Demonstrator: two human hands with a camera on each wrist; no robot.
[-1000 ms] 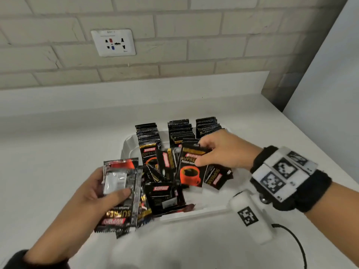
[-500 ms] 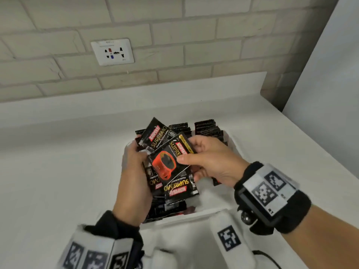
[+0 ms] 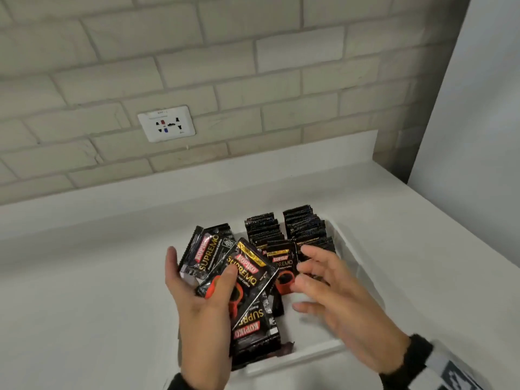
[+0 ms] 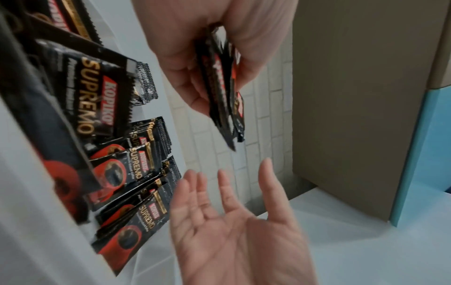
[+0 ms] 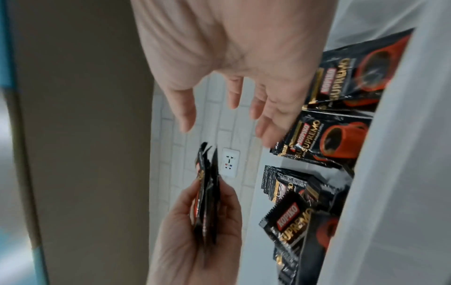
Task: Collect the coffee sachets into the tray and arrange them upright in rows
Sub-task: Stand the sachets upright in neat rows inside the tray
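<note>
The left hand (image 3: 197,302) grips a fanned bunch of black foil coffee sachets with red cups and gold lettering (image 3: 236,280), thumb pressed across the front one and fingers curled behind; it is held above the near left part of the shallow white plastic tray (image 3: 363,274). In the left wrist view the same bunch (image 4: 222,92) shows edge-on between thumb and fingers. The right hand (image 3: 337,302) hovers at about 3 o'clock from the bunch, palm turned toward it, fingers spread wide and holding nothing, apart from the sachets; its outline is blurred. The right wrist view shows that open palm (image 5: 234,63) with the left hand's bunch (image 5: 207,194) beyond it.

Inside the tray, two rows of upright black sachets (image 3: 284,229) stand packed at 12 to 1 o'clock from the hands, serrated tops up. Loose sachets lie flat or leaning in the tray (image 3: 282,266) between the hands and under the left hand. The tray rests on a white countertop (image 3: 84,291); on the pale brick wall (image 3: 253,66) at 11 o'clock is a white wall socket (image 3: 166,123)
</note>
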